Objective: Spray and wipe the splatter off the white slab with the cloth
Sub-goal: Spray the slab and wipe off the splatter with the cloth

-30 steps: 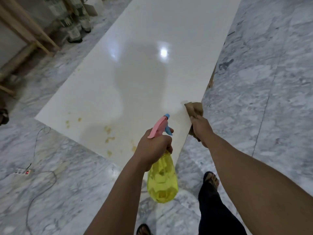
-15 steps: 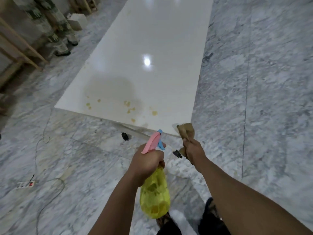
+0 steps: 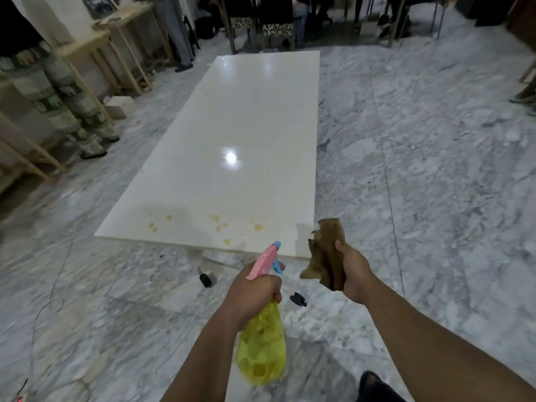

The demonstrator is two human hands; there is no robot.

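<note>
A long glossy white slab (image 3: 240,134) lies low over the marble floor, stretching away from me. Yellowish splatter spots (image 3: 216,219) dot its near end. My left hand (image 3: 252,291) grips the neck of a yellow spray bottle (image 3: 261,352) with a pink and blue trigger head that points toward the slab's near edge. My right hand (image 3: 355,274) holds a crumpled brown cloth (image 3: 326,252) in the air just in front of the slab's near right corner. Neither hand touches the slab.
Grey marble floor (image 3: 420,169) surrounds the slab. Two small black casters (image 3: 206,279) lie on the floor before its near edge. Wooden racks (image 3: 87,71) and a person's patterned trouser legs (image 3: 66,111) stand at left. A cable and power strip (image 3: 21,397) lie at lower left. Chairs and people's legs stand beyond the far end.
The view has pulled back and risen, so the slab's whole length shows and its near edge lies farther from my hands. Both hands keep their hold on the bottle and cloth.
</note>
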